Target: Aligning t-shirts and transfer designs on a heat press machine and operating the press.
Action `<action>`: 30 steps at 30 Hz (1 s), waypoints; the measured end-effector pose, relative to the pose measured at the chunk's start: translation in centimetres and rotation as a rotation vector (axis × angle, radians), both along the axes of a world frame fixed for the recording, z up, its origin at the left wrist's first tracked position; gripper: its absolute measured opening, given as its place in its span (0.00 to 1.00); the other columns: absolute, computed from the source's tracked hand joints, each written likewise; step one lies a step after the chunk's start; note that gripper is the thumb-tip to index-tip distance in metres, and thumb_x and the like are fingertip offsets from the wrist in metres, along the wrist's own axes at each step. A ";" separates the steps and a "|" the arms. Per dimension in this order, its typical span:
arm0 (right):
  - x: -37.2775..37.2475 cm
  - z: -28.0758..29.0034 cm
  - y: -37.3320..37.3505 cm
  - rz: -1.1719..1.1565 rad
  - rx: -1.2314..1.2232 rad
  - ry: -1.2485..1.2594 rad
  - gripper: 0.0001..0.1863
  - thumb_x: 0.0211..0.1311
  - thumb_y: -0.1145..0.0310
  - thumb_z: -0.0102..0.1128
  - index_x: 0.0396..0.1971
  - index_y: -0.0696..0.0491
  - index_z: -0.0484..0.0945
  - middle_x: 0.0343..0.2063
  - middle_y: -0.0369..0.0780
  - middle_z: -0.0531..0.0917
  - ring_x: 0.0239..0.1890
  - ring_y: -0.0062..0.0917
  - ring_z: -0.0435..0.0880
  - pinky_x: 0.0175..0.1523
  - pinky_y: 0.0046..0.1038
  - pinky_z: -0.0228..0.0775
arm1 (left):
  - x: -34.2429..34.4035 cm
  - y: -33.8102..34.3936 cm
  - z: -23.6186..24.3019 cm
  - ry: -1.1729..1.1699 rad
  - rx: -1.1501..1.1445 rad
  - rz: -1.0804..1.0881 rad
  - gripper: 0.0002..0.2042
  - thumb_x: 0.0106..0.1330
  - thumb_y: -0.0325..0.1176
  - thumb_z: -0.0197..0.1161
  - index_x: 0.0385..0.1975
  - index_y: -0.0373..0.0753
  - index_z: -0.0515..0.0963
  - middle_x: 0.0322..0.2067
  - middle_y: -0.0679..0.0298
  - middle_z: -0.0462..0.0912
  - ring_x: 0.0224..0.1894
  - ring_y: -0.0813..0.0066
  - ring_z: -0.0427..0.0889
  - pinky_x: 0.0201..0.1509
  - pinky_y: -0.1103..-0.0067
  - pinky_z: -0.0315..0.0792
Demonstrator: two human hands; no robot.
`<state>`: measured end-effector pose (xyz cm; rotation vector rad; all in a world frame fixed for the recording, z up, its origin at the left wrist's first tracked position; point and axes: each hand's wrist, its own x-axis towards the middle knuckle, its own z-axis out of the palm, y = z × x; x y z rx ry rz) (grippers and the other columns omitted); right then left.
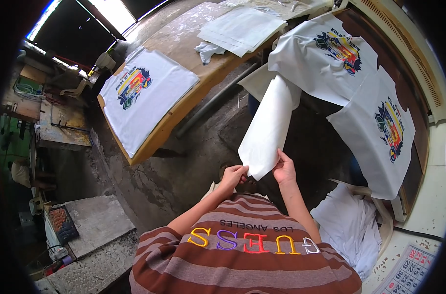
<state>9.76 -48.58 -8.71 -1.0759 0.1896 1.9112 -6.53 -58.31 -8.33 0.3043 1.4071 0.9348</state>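
A long white sheet (268, 128), paper-like and curled lengthwise, hangs in front of me. My left hand (234, 178) pinches its near corner at the left. Higher up on the right edge, my right hand (284, 169) grips the same sheet between thumb and fingers. The sheet's far end meets a pale sheet or cloth beneath a white printed shirt panel (326, 61); where one stops and the other starts is hidden. A second white printed panel (379, 132) lies to its right, draped over the edge of a brown bed (416, 176).
To the left, printed white shirt panels (154, 88) lie on a wooden table (184, 24). White sheets (242, 27) are stacked at its far end. White cloth (348, 220) fills a chair at my right. A low concrete block (98, 220) stands at the left, a calendar (409, 272) lower right.
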 end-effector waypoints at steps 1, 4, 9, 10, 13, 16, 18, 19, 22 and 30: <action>-0.5 -0.8 -0.1 -0.002 0.003 0.000 0.08 0.51 0.76 0.58 0.33 0.59 0.74 0.33 0.39 0.78 0.38 0.26 0.77 0.47 0.30 0.68 | -0.8 -0.6 -0.3 -0.069 -0.053 -0.014 0.11 0.61 0.38 0.55 0.23 0.36 0.75 0.20 0.69 0.75 0.19 0.84 0.69 0.23 0.86 0.64; -3.8 -2.1 -0.5 0.044 0.001 -0.014 0.10 0.50 0.79 0.57 0.35 0.59 0.72 0.34 0.40 0.77 0.38 0.28 0.76 0.46 0.32 0.68 | -3.4 -1.6 -2.1 -0.278 -0.178 0.025 0.14 0.64 0.41 0.49 0.28 0.36 0.74 0.27 0.63 0.78 0.24 0.78 0.72 0.26 0.83 0.67; -12.2 -0.3 0.0 0.293 0.282 -0.259 0.19 0.48 0.81 0.55 0.42 0.57 0.66 0.35 0.39 0.74 0.39 0.28 0.74 0.43 0.32 0.69 | -9.6 -2.3 -7.5 -0.757 -0.280 0.145 0.26 0.67 0.50 0.30 0.47 0.32 0.65 0.42 0.54 0.76 0.42 0.63 0.75 0.45 0.72 0.70; -13.9 0.9 0.2 0.364 0.356 -0.262 0.20 0.47 0.81 0.55 0.42 0.57 0.65 0.35 0.38 0.73 0.39 0.27 0.74 0.43 0.30 0.70 | -10.7 -2.4 -8.2 -0.740 -0.276 0.199 0.27 0.67 0.50 0.30 0.48 0.30 0.63 0.44 0.54 0.75 0.44 0.62 0.75 0.45 0.71 0.70; -16.7 5.4 1.5 0.500 0.500 -0.167 0.22 0.45 0.82 0.55 0.44 0.57 0.65 0.37 0.38 0.73 0.39 0.25 0.74 0.45 0.26 0.68 | -15.1 -2.2 -11.4 -0.780 -0.287 0.442 0.26 0.68 0.48 0.31 0.48 0.29 0.63 0.44 0.54 0.74 0.46 0.61 0.74 0.50 0.67 0.68; -14.3 7.6 3.5 0.508 0.604 -0.293 0.25 0.43 0.80 0.53 0.47 0.60 0.64 0.39 0.41 0.74 0.42 0.26 0.73 0.50 0.25 0.65 | -17.9 0.0 -11.5 -0.761 -0.125 0.602 0.23 0.67 0.45 0.34 0.47 0.30 0.63 0.45 0.53 0.73 0.47 0.59 0.73 0.52 0.65 0.67; -11.3 5.7 4.7 0.482 0.531 -0.429 0.25 0.42 0.79 0.51 0.46 0.60 0.65 0.39 0.41 0.74 0.41 0.25 0.73 0.49 0.25 0.64 | -19.5 2.3 -11.7 -0.758 -0.052 0.632 0.18 0.65 0.40 0.43 0.47 0.32 0.64 0.43 0.54 0.73 0.45 0.62 0.74 0.50 0.65 0.69; -10.1 4.6 5.0 0.474 0.521 -0.494 0.24 0.42 0.80 0.50 0.46 0.60 0.65 0.39 0.41 0.74 0.41 0.25 0.73 0.49 0.24 0.64 | -20.3 3.2 -12.2 -0.708 -0.059 0.609 0.16 0.64 0.38 0.46 0.46 0.34 0.64 0.43 0.56 0.73 0.43 0.64 0.74 0.48 0.66 0.70; -6.5 0.5 5.8 0.461 0.546 -0.655 0.24 0.40 0.80 0.50 0.45 0.60 0.67 0.38 0.40 0.75 0.41 0.25 0.73 0.49 0.23 0.63 | -20.8 7.4 -13.3 -0.582 -0.075 0.535 0.13 0.61 0.34 0.51 0.43 0.37 0.65 0.38 0.61 0.74 0.38 0.68 0.75 0.41 0.71 0.72; -1.8 -5.0 15.1 0.223 0.533 -0.828 0.28 0.41 0.85 0.50 0.50 0.58 0.64 0.45 0.39 0.73 0.48 0.27 0.72 0.55 0.25 0.59 | -16.8 24.7 -8.8 -0.427 0.108 0.337 0.09 0.59 0.31 0.57 0.36 0.48 0.64 0.27 0.73 0.72 0.28 0.82 0.73 0.27 0.83 0.66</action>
